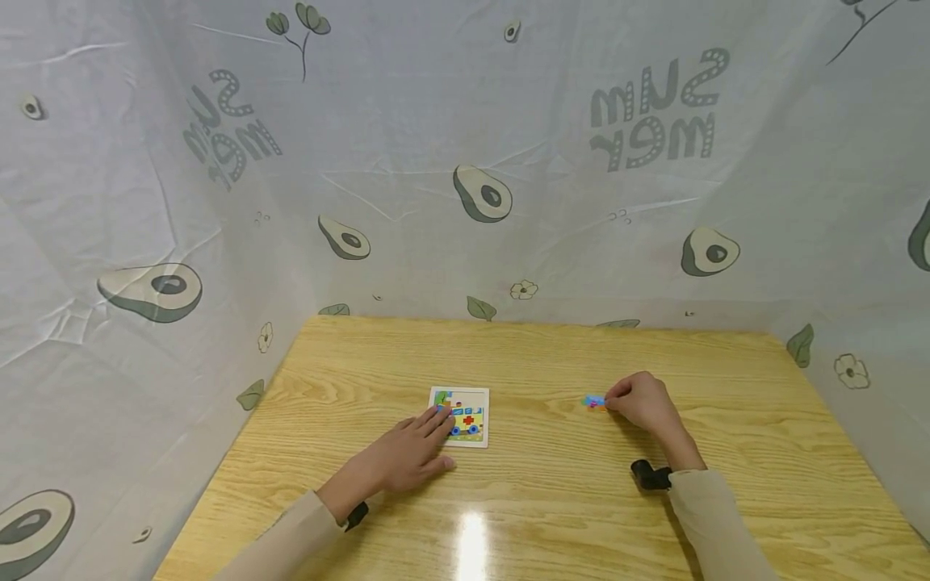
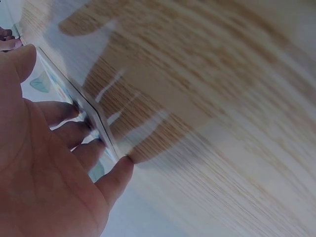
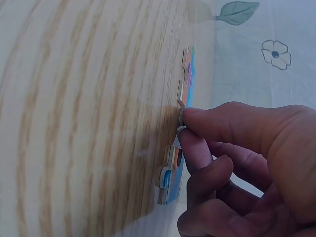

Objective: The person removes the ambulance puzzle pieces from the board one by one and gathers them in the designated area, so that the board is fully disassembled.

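A jigsaw puzzle in a white square frame [image 1: 485, 418] lies on the table, its picture showing a yellow ambulance with a red cross. My left hand [image 1: 414, 453] rests on the left part of this puzzle with straight, slightly spread fingers, covering some of the picture. In the left wrist view the fingertips of the left hand [image 2: 54, 163] are over the frame's edge. Off to the right, my right hand [image 1: 645, 402] pinches a small puzzle piece [image 3: 181, 117] between thumb and index finger, low at the tabletop. Colourful puzzle pieces [image 1: 592, 401] lie at its fingertips, partly hidden by the hand.
The wooden table [image 1: 538, 500] reaches back to a pale curtain [image 1: 407, 186] printed with avocados and leaves, which also hangs along both sides. A black wrist device [image 1: 650, 475] sits by the right sleeve. Bright glare shows on the table's near middle.
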Tool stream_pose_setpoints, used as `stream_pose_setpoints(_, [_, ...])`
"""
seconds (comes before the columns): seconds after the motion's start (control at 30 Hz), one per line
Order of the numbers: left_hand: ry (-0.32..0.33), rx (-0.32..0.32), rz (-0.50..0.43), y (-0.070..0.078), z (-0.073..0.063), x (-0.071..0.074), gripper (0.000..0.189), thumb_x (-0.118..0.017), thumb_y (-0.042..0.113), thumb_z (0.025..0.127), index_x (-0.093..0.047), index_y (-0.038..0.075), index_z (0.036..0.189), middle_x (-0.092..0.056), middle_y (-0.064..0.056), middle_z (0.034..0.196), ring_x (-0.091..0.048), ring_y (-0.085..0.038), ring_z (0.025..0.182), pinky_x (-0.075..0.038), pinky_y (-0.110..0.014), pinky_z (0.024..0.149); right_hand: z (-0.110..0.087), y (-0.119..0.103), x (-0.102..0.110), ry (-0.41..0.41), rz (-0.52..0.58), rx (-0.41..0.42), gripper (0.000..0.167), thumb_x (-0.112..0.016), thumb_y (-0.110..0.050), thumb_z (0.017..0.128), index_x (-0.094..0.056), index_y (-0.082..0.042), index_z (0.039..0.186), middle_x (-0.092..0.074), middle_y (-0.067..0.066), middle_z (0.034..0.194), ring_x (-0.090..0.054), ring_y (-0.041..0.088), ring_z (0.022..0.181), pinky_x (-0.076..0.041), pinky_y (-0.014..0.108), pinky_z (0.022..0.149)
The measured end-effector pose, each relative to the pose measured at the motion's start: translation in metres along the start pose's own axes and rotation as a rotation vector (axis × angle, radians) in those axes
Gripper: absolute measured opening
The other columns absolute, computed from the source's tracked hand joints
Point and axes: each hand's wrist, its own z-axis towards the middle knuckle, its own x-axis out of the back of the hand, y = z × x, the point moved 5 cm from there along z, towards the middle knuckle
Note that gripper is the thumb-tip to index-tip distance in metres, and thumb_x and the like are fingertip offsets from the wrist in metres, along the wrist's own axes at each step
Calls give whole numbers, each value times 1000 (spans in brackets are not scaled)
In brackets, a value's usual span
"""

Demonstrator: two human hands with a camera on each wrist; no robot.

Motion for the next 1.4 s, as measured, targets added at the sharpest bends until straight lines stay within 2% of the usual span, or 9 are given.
stream_pose_setpoints(0.2, [-5, 5, 1, 2, 1, -1, 74, -41, 53, 111, -25, 10, 168, -18, -11, 178, -19, -31, 165, -31, -56, 130, -3, 1, 3, 12, 6, 7, 15, -72, -12, 96, -80, 1, 98, -78, 16, 94, -67, 21, 79, -53, 31, 64])
stream_pose_setpoints(0.4, [-15, 15, -8, 5, 2, 0, 73, -41, 53, 111, -26, 9, 168, -19, -11, 177, -19, -32, 165, -31, -56, 130, -9, -7, 8, 73, 121, 11, 23, -68, -14, 100, -77, 5, 109, -77, 23, 104, -70, 23, 76, -57, 32, 62])
stream_pose_setpoints(0.5, [-19, 24, -13, 6, 3, 1, 74, -41, 53, 111, -26, 9, 168, -20, -11, 177, -20, -32, 165, -31, -57, 130, -8, -15, 9, 111, 138, 39, 24, -68, -15, 101, -77, 5, 109, -77, 24, 104, -70, 25, 74, -56, 33, 61])
stream_pose_setpoints(0.67, [-25, 36, -18, 6, 6, 1, 72, -41, 53, 111, -28, 9, 167, -22, -11, 177, -21, -31, 165, -32, -56, 130, 0, -29, 5, 161, 104, 109, 19, -71, -15, 99, -80, 1, 104, -78, 20, 98, -67, 23, 78, -52, 31, 64])
stream_pose_setpoints(1.03, [-24, 53, -37, 4, 3, 5, 68, -42, 50, 112, -35, 8, 165, -28, -12, 175, -27, -32, 163, -35, -56, 128, 16, -80, -34, 117, 187, 198, 16, -71, -14, 100, -80, -2, 104, -77, 16, 98, -66, 20, 79, -54, 31, 65])
stream_pose_setpoints(1.17, [-10, 39, -39, 4, 3, 7, 67, -43, 49, 112, -37, 7, 164, -29, -13, 174, -29, -33, 162, -37, -56, 127, 20, -99, -47, 118, 202, 226, 13, -74, -14, 98, -81, -4, 101, -78, 14, 97, -66, 20, 81, -55, 31, 68])
stream_pose_setpoints(1.4, [4, 42, -50, 1, 5, 6, 66, -42, 49, 112, -35, 9, 165, -27, -10, 175, -26, -31, 163, -36, -57, 127, 27, -122, -68, 88, 227, 250, 10, -76, -14, 96, -82, -6, 97, -77, 10, 92, -64, 17, 78, -54, 29, 69])
